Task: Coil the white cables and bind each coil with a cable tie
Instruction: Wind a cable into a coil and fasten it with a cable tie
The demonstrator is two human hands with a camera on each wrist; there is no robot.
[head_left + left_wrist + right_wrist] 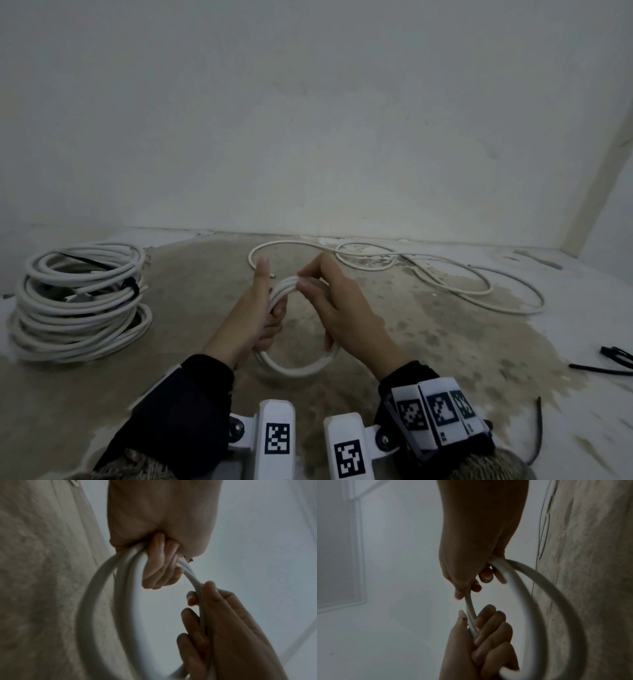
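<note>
I hold a small coil of white cable [294,370] upright above the floor, between both hands. My left hand [265,308] grips the coil's left side with its fingers curled round the strands and the thumb pointing up. My right hand [329,298] pinches the strands at the top right of the coil. The left wrist view shows the left hand [159,563] wrapped round the coil [96,601] and the right hand [223,628] holding the strands just below. In the right wrist view the right hand [467,577] pinches the cable [539,601] above the left hand [484,642].
The loose rest of the white cable [445,284] snakes over the concrete floor to the back right, near the wall. A stack of bound white coils [78,301] sits at the left. Black cable ties [616,356] lie at the right edge, with another tie [538,431] nearer me.
</note>
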